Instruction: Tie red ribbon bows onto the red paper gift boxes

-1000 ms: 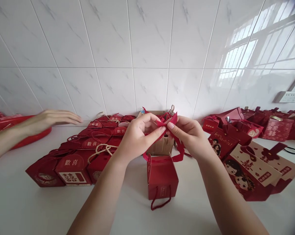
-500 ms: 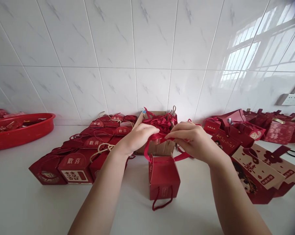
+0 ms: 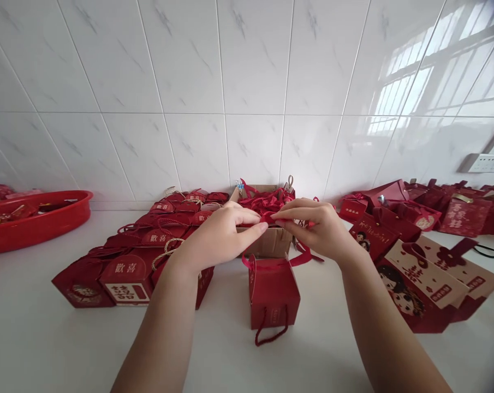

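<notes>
My left hand [image 3: 236, 232] and my right hand [image 3: 314, 224] face each other above a small red gift box [image 3: 275, 292]. Between them is a red ribbon [image 3: 267, 216], pinched by the thumb and fingers of each hand; its middle is partly hidden by the fingers. Lower down, parts of red ribbon [image 3: 306, 257] stretch out at both sides of the box's top. The box stands upright on the counter, a dark red cord handle [image 3: 271, 343] hanging on its near side. Just behind the hands sits a cardboard box [image 3: 267, 244] filled with tangled red ribbons [image 3: 261, 197].
Rows of red gift boxes [image 3: 126, 278] stand at left, some tied with cord. Farther left is a red basin [image 3: 62, 218] holding wrapped items. Red and cream gift bags [image 3: 424, 278] lie at right, before more red bags [image 3: 463, 215]. A tiled wall [image 3: 255, 65] closes off the back.
Both hands have come closer together, and the ribbon loop between them has been drawn smaller. The red gift box stays in place; the view has shifted slightly.
</notes>
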{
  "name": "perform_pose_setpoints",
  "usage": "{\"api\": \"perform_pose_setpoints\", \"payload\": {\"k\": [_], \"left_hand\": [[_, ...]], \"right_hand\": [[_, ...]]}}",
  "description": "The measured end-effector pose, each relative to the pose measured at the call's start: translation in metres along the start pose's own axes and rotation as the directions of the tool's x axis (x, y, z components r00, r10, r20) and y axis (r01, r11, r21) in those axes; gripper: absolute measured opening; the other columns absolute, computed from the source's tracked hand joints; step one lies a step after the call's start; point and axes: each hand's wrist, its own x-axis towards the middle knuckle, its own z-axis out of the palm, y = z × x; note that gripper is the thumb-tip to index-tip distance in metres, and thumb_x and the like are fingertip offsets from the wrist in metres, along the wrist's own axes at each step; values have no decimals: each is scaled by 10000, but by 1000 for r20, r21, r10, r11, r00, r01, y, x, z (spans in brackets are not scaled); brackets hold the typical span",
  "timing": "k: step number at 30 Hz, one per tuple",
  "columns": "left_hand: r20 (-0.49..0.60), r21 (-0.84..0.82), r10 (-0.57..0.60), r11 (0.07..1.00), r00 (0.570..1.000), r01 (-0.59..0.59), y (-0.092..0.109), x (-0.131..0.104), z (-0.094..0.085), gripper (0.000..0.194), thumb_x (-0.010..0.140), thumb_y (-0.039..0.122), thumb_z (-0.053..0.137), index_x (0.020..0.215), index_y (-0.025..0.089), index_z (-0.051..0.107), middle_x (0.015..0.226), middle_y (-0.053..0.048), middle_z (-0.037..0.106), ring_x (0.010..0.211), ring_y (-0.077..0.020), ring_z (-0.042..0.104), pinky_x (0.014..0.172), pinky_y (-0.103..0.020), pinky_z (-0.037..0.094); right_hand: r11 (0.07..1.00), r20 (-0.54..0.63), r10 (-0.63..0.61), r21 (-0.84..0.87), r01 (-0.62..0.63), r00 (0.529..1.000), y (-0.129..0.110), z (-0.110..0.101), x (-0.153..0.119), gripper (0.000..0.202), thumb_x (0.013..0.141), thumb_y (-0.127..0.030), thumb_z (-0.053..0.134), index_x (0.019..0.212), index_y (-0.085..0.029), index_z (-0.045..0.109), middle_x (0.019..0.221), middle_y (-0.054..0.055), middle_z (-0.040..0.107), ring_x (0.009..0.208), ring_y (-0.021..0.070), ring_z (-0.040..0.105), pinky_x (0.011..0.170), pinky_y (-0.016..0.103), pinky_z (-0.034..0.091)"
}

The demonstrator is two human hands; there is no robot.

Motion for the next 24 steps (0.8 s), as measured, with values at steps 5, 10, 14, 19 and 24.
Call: {"api": "perform_pose_setpoints", "payload": {"k": [5, 10, 14, 19, 24], "left_hand": [[53, 556, 3, 830, 999, -32, 7, -10, 3, 298, 872, 420, 448, 881, 250, 692, 1036, -76, 673, 1111, -319, 452, 919, -497, 358], [-43, 809, 99, 587, 994, -24, 7, -33, -2, 266, 870, 321, 417, 888, 184, 644, 1132, -137, 643, 1052, -365, 462, 845, -525, 307], [-25, 853, -54, 520, 998, 50, -7, -57, -32, 310, 863, 379, 397, 902, 191, 641, 1149, -144, 634, 1097, -380, 461, 824, -498, 316], [54, 827, -332, 544, 942, 145, -30, -84, -61, 354, 832, 466, 395, 756, 225, 643, 944, -123, 690, 1064, -365, 503, 781, -451, 340], [84, 816, -404, 552, 911, 169, -24, -97, -58, 389, 822, 469, 417, 591, 204, 584, 764, -130, 675, 1024, -383, 502, 808, -511, 318]], "right_hand": [[945, -100, 201, 283, -165, 975, -5, 5, -5, 147, 821, -280, 630, 894, -236, 750, 976, 58, 703, 926, 199, 636, 774, 329, 529], [785, -131, 506, 480, -392, 852, -10, 7, -37, 283, 787, -409, 656, 620, -181, 659, 641, 7, 607, 643, 143, 560, 579, 273, 451], [684, -116, 694, 412, -602, 710, 3, -4, -82, 335, 762, -484, 645, 682, -158, 652, 691, 37, 636, 672, 152, 557, 617, 275, 440], [609, -97, 788, 275, -744, 609, 26, -19, -143, 300, 732, -409, 623, 587, -147, 608, 565, 44, 600, 567, 177, 555, 516, 277, 374], [595, -94, 804, 135, -792, 588, 33, -18, -170, 219, 694, -346, 598, 563, -171, 588, 550, 42, 594, 580, 212, 576, 540, 305, 383]]}}
